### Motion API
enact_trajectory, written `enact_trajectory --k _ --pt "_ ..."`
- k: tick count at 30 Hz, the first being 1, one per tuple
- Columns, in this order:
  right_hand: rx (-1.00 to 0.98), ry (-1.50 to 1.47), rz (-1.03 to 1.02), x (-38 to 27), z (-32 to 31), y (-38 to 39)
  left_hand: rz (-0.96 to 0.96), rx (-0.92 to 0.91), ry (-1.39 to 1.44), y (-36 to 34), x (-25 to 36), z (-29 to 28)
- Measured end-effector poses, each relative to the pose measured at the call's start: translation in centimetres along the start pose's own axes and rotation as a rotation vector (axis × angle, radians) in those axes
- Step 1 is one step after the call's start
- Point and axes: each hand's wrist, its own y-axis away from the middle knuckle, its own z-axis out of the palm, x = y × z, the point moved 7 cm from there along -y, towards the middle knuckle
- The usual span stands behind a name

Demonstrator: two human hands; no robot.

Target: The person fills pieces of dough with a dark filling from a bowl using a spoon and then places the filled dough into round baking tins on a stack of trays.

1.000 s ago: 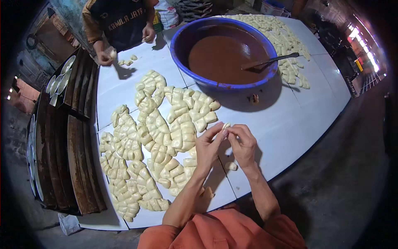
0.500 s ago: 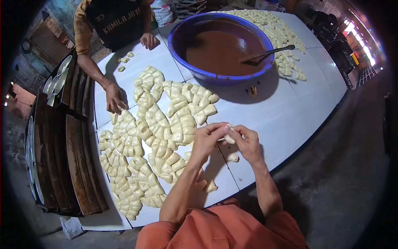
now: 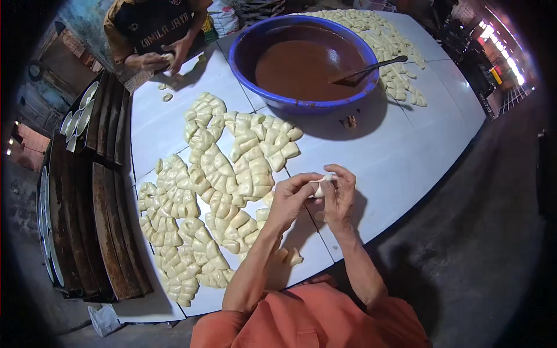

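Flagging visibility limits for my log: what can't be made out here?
Head view:
Held pale piece: mostly covered by the person's fingers.
Small piece below: partly behind the right hand.
Co-worker: head cut off by the top edge.
Spatula: tip lost in brown mixture.

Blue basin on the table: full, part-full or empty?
Part-full: brown mixture covers the bottom of the blue basin, with bare inner wall showing above it.
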Motion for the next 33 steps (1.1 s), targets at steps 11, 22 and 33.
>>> enact_trajectory --k 11,22,33 --pt "-0.211 0.530 -0.079 -1.0 -1.0 -0.8 -0.044 0.140 -0.028 0.5 -2.3 -0.6" --pt "-0.566 0.714 0.185 2.8 -5.1 2.5 -0.030 0.365 -0.444 4.7 0.0 -5.7" --pt "-0.500 0.832 -0.191 2.0 9.6 3.9 0.327 0.526 -1.403 12.1 1.0 -8.6"
